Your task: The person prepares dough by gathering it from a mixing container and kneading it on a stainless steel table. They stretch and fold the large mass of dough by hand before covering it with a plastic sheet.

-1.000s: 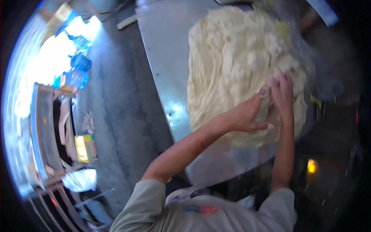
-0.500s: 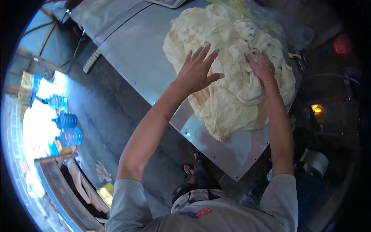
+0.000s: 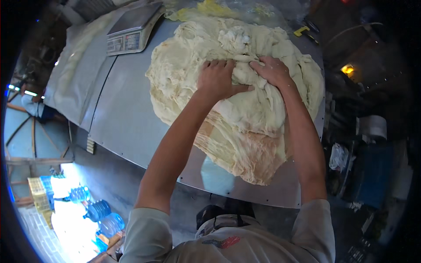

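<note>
A huge, soft mass of pale dough (image 3: 258, 116) spreads over the metal-topped table (image 3: 118, 103) in front of me. My left hand (image 3: 215, 81) presses into its middle, fingers curled with their tips sunk in the dough and the thumb stretched to the right. Just right of it, my right hand (image 3: 275, 72) grips a raised fold, its fingertips partly hidden in the dough. The near edge of the mass is stretched thin, with rough strands toward the table's front edge.
A digital scale (image 3: 133, 28) stands at the back left. Crumpled clear plastic (image 3: 237, 11) lies behind the dough, and a yellow tool (image 3: 301, 30) at the back right. Blue water jugs (image 3: 97, 210) stand on the floor at left. Another person (image 3: 33, 105) is at far left.
My left hand has come down from above the dough and sunk its fingers into it. The right hand now grips a fold closer to the left. The view has turned, showing the scale.
</note>
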`<state>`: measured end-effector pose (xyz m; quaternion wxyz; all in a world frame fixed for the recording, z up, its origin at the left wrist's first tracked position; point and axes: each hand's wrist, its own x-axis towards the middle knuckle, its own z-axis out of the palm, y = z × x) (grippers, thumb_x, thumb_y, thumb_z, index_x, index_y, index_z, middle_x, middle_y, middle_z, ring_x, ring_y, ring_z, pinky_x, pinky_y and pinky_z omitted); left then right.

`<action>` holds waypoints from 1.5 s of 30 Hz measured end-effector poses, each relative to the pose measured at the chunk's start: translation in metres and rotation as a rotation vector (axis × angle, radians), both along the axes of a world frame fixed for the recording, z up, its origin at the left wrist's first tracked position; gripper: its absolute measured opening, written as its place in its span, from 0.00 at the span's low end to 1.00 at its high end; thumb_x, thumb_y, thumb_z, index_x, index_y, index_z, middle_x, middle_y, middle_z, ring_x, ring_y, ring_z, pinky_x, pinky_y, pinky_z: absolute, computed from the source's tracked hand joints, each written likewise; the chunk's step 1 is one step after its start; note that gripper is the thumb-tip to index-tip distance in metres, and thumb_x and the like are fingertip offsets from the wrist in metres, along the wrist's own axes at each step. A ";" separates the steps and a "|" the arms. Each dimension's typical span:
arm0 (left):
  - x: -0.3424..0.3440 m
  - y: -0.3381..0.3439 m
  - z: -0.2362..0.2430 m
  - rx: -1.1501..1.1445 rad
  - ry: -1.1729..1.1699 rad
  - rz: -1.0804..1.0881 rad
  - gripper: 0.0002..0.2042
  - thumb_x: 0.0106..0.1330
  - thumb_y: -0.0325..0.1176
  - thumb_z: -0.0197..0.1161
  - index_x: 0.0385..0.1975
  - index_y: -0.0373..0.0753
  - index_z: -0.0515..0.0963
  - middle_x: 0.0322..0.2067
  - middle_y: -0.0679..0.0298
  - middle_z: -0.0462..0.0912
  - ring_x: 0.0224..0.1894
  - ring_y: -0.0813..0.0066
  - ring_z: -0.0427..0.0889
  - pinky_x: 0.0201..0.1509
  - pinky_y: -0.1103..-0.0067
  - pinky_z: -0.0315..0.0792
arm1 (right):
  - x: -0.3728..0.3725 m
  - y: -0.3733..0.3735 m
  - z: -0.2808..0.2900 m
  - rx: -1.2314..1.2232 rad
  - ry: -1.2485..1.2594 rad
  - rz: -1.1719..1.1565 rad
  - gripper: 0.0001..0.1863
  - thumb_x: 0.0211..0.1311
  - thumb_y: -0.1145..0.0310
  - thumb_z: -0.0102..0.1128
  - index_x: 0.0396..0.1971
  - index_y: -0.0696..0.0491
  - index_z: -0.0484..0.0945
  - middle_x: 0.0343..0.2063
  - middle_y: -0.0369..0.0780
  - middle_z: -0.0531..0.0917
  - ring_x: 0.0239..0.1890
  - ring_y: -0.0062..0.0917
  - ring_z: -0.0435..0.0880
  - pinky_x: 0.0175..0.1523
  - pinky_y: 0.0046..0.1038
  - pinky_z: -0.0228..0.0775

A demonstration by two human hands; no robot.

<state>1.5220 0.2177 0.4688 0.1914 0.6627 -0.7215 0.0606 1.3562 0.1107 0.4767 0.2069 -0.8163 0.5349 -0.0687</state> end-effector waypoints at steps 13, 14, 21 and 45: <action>0.051 0.102 -0.040 0.534 0.659 -0.442 0.20 0.55 0.46 0.61 0.43 0.42 0.78 0.37 0.51 0.82 0.41 0.51 0.80 0.45 0.65 0.72 | -0.015 0.148 0.002 0.138 0.002 -0.075 0.29 0.50 0.46 0.56 0.48 0.50 0.78 0.43 0.50 0.80 0.47 0.41 0.78 0.54 0.37 0.67; 0.057 0.116 -0.043 0.676 0.685 -0.420 0.20 0.54 0.44 0.63 0.45 0.41 0.77 0.38 0.50 0.81 0.41 0.50 0.79 0.44 0.65 0.72 | -0.011 0.165 0.004 0.148 0.004 -0.096 0.29 0.50 0.46 0.56 0.48 0.50 0.78 0.43 0.50 0.80 0.47 0.41 0.78 0.54 0.37 0.67; 0.086 0.174 -0.099 0.806 1.170 -0.413 0.17 0.52 0.25 0.66 0.43 0.35 0.75 0.38 0.59 0.81 0.41 0.76 0.78 0.49 0.77 0.70 | 0.031 0.241 -0.036 -0.244 0.083 -0.058 0.21 0.47 0.53 0.60 0.36 0.54 0.75 0.35 0.54 0.75 0.44 0.46 0.75 0.58 0.49 0.59; 0.128 0.055 0.079 0.336 0.255 -0.061 0.46 0.50 0.54 0.67 0.67 0.44 0.50 0.65 0.44 0.50 0.66 0.41 0.52 0.64 0.48 0.49 | 0.093 0.108 0.061 -0.540 -0.205 -0.241 0.34 0.61 0.50 0.50 0.63 0.52 0.59 0.60 0.61 0.58 0.65 0.51 0.55 0.62 0.65 0.38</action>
